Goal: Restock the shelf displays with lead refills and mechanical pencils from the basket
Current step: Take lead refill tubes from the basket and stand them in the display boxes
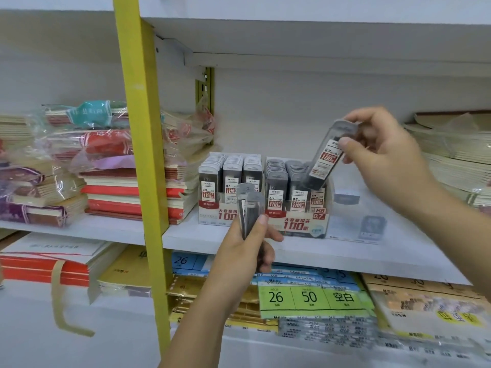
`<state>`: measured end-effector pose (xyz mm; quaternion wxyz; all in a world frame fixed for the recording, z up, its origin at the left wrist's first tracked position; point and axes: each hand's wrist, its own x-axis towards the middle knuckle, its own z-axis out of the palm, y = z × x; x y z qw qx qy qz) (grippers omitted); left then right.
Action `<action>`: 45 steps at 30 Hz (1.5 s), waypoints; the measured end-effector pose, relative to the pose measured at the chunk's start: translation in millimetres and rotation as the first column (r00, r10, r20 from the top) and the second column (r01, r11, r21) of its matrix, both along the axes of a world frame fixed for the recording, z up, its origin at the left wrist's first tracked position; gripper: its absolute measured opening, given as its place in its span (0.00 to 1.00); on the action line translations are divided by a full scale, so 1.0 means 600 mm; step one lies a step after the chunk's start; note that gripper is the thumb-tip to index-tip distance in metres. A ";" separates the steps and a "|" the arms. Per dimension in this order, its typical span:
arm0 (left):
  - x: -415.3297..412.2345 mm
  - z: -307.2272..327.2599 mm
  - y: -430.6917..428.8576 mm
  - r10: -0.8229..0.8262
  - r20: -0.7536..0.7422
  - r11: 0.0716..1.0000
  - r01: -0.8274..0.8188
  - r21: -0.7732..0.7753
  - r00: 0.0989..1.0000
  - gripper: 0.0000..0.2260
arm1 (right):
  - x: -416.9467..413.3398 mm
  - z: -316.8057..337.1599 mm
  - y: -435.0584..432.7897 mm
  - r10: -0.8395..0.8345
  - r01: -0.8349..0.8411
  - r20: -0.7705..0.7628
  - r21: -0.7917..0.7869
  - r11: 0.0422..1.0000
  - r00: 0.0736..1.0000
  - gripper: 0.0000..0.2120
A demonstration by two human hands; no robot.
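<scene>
**Left hand** [244,253]: the forearm rises from the lower middle of the view. The thumb lies up the near face of the load and the fingers curl behind it. The hand is clenched round a bundle of lead refill cases [251,205].

**Bundle of lead refill cases**: several slim clear cases with pale grey caps and dark leads inside, pressed flat together. The long axis is near upright, caps uppermost. The upper halves stand clear above the thumb, in front of the display boxes.

**0.5 display box** [228,193]: up and left of the left grip, on the white shelf [186,235]. It holds three rows of upright cases with red-and-white labels facing out.

**0.7 display box** [297,221]: just right of the left grip, below and left of the right grip. It holds rows of upright grey-capped cases.

**Single lead refill case** [325,162]: clear body, grey cap, white "0.7" label with a red band. The long axis is tilted, with the cap up and right inside the grip. The foot points down and left, at the right-hand row of the 0.7 display box. Contact there cannot be told.

**Right hand** [390,155]: it reaches in from the right edge with the wrist bent. The thumb is on the labelled face and the fingers are over the cap end, pinching the single lead refill case.

**Surroundings**: a yellow upright [143,155] and stacked notebooks [119,187] stand left of the left grip. Paper packs [310,298] lie below both grips.
</scene>
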<state>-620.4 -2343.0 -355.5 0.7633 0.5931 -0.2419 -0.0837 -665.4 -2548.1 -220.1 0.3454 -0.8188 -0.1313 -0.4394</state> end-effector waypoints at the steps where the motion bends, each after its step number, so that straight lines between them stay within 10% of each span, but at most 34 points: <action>1: 0.000 0.000 -0.002 -0.013 -0.029 1.000 0.013 -0.022 0.999 0.09 | 0.002 0.002 -0.010 -0.047 0.047 0.000 -0.052 0.998 0.999 0.13; 11: -0.004 0.002 0.000 -0.041 -0.066 0.998 0.037 -0.057 0.997 0.07 | 0.036 -0.042 -0.040 -0.170 0.108 -0.243 -0.249 0.962 0.955 0.11; 19: -0.012 0.006 -0.005 -0.087 -0.028 0.995 0.086 -0.049 0.996 0.09 | 0.038 -0.063 -0.034 -0.465 0.398 -0.056 -0.435 0.808 0.883 0.12; 22: -0.015 0.006 -0.007 -0.097 -0.004 0.994 0.097 -0.044 0.995 0.08 | 0.014 -0.069 0.000 -0.350 0.340 0.038 -0.360 0.869 0.936 0.13; 25: -0.018 0.007 -0.011 -0.124 0.015 0.992 0.124 -0.037 0.992 0.08 | 0.001 -0.092 0.046 0.013 -0.045 -0.241 -0.128 0.991 0.970 0.10; 32: -0.022 0.006 -0.006 -0.187 -0.023 0.982 0.187 -0.019 0.982 0.20 | 0.002 -0.089 0.052 0.395 -0.285 -0.293 0.354 0.891 0.871 0.11; 45: -0.023 0.002 -0.015 -0.244 -0.052 0.966 0.238 -0.100 0.968 0.19 | -0.012 -0.087 0.032 0.347 -0.195 -0.301 0.437 0.878 0.888 0.11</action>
